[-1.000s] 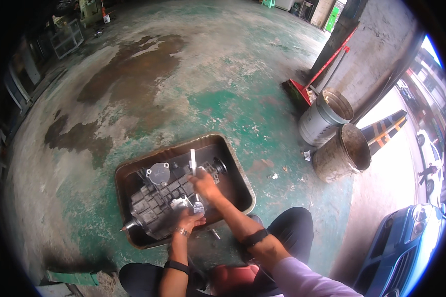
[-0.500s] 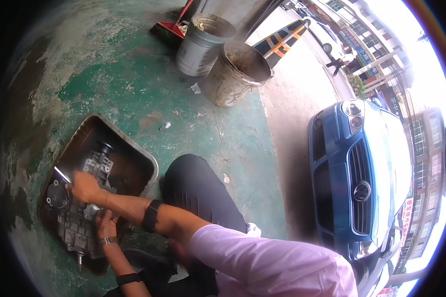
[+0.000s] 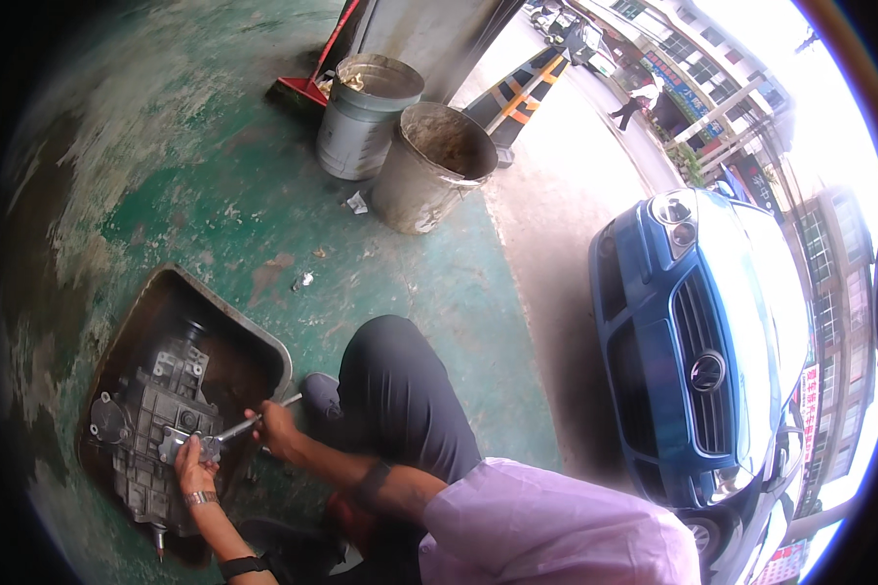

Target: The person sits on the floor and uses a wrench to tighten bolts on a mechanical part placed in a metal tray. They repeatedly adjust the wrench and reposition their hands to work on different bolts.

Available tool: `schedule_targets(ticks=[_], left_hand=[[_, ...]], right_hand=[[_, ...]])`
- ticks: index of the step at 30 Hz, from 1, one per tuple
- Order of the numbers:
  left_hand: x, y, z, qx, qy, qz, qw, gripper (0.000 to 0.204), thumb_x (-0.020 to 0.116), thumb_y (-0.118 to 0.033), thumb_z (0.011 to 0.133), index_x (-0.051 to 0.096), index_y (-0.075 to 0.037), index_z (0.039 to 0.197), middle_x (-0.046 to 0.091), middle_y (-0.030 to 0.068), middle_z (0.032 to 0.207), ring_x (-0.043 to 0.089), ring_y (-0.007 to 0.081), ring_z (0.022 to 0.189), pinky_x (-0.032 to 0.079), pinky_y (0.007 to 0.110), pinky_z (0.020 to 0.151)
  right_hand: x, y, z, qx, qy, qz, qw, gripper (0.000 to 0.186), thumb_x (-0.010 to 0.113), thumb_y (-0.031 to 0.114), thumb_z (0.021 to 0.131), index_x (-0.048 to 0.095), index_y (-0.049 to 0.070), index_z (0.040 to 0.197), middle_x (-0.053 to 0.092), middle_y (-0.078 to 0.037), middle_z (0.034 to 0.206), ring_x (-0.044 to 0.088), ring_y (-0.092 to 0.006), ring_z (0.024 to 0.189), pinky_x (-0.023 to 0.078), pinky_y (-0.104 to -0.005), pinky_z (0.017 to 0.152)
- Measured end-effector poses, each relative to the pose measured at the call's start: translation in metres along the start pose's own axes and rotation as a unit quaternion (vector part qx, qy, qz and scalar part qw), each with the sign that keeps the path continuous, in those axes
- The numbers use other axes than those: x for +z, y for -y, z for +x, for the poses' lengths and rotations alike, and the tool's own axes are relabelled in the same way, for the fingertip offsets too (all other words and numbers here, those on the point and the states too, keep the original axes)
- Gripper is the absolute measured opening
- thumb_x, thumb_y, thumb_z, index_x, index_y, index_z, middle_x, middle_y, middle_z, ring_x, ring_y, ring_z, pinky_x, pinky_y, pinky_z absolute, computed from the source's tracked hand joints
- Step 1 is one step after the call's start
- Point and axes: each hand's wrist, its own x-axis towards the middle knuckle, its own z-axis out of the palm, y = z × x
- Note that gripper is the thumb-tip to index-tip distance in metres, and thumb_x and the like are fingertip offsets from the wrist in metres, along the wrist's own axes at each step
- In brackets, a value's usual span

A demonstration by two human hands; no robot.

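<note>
A grey cast-metal gearbox (image 3: 151, 429) lies in a dark, oily metal tray (image 3: 285, 353) on the floor at the lower left. My right hand (image 3: 277, 430) is closed round the handle of a long silver ratchet wrench (image 3: 236, 429), over the tray's right edge. The wrench's other end sits at a bright metal part on the gearbox's right side. At that end my left hand (image 3: 197, 476), a metal watch on its wrist, is closed with fingertips pressed on the wrench head. Its fingers hide just where wrench and gearbox meet.
My bent knee (image 3: 390, 370) and shoe (image 3: 322, 395) are right of the tray. Two dirty buckets (image 3: 385, 200), a red dustpan (image 3: 307, 90) and a black-and-orange striped barrier (image 3: 519, 97) stand farther off. A blue car (image 3: 654, 331) is parked at the right. A person (image 3: 639, 102) walks outside.
My right hand has swung the wrench handle from the gearbox's far left side across to the tray's right edge. My left hand has stayed at the wrench head. The view has shifted slightly.
</note>
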Motion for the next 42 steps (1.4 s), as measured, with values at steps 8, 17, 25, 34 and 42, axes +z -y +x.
schedule_targets(ticks=[8,17,25,34,42], left_hand=[[0.016,-0.011,-0.011,0.022,-0.008,0.057,0.998,0.024,0.066,-0.031,0.082,0.058,-0.009,0.085,0.056,-0.0014,0.062,0.045,0.0065,0.044,0.04,0.02,0.036],[0.037,-0.028,-0.023,0.021,-0.048,0.117,0.992,0.03,0.067,-0.036,0.079,0.058,-0.008,0.077,0.055,-0.0005,0.061,0.046,0.0078,0.045,0.045,0.024,0.038],[0.024,-0.007,-0.007,-0.027,-0.073,0.044,0.996,0.032,0.068,-0.037,0.079,0.057,-0.008,0.085,0.056,0.0012,0.067,0.048,0.0113,0.049,0.05,0.03,0.043],[0.007,0.005,-0.006,-0.033,0.018,-0.117,0.992,0.023,0.063,-0.016,0.084,0.052,-0.007,0.102,0.058,0.0063,0.084,0.059,0.0222,0.068,0.053,0.037,0.062],[-0.013,0.041,0.016,0.016,-0.009,-0.18,0.984,0.028,0.062,-0.007,0.082,0.05,-0.007,0.108,0.059,0.0105,0.094,0.06,0.0257,0.078,0.053,0.038,0.066]], right_hand=[[-0.039,-0.062,-0.01,0.078,0.024,0.143,0.986,0.012,0.04,0.015,0.088,0.047,0.006,0.092,0.061,-0.006,0.077,0.053,-0.0136,0.056,0.049,-0.031,0.053],[-0.03,-0.037,-0.006,0.06,0.018,0.1,0.993,0.015,0.045,0.024,0.091,0.046,0.01,0.096,0.061,-0.005,0.08,0.054,-0.0123,0.059,0.049,-0.0303,0.053],[0.043,0.027,-0.001,-0.077,0.066,-0.106,0.989,0.017,0.049,0.022,0.088,0.052,0.006,0.092,0.057,-0.005,0.072,0.046,-0.0127,0.051,0.043,-0.0269,0.044],[0.161,0.016,-0.018,-0.302,0.215,-0.454,0.81,0.023,0.059,0.015,0.079,0.054,-0.002,0.093,0.055,-0.01,0.068,0.052,-0.0155,0.05,0.042,-0.0298,0.042],[0.173,-0.041,-0.049,-0.357,0.311,-0.678,0.562,0.032,0.061,0.016,0.068,0.059,0.004,0.098,0.063,-0.018,0.086,0.06,-0.0364,0.086,0.049,-0.0408,0.074]])
